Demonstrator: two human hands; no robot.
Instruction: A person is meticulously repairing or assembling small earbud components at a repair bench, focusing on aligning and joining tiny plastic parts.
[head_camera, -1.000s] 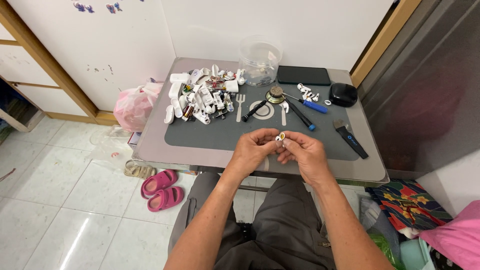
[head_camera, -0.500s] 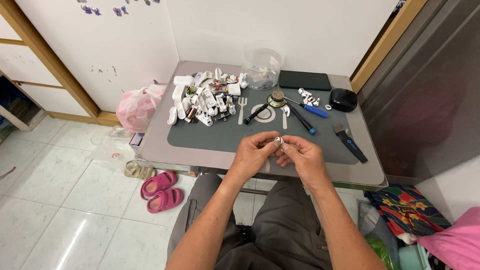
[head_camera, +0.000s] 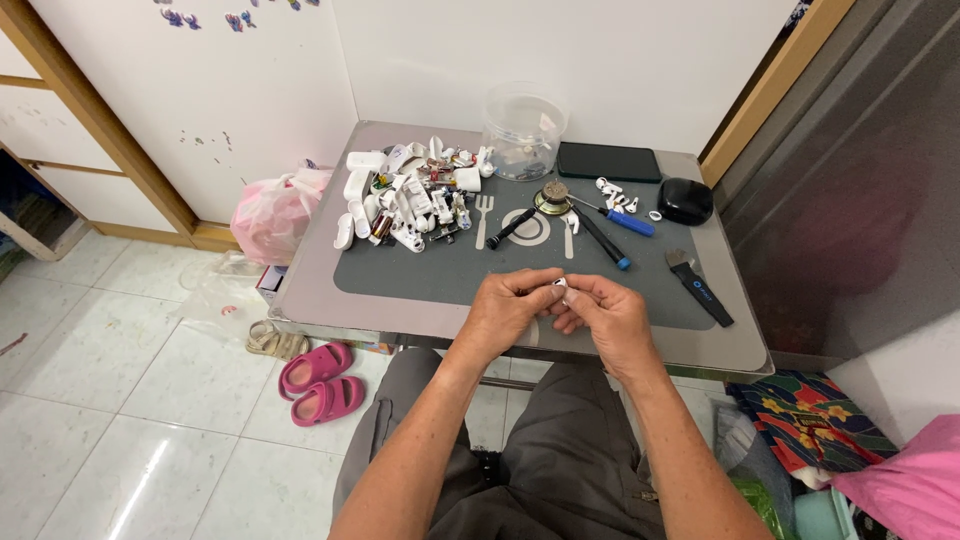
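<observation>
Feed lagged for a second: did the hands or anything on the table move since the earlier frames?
Barely. Both the left hand and right hand still pinch the small white part between them, fingers only slightly shifted. The pile of white pieces, screwdrivers and clear tub stayed put.

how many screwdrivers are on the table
2. A blue-handled screwdriver lies near the small white parts left of the black case. A dark one with a blue tip lies below it on the grey mat. The parts pile might hide others.
</observation>
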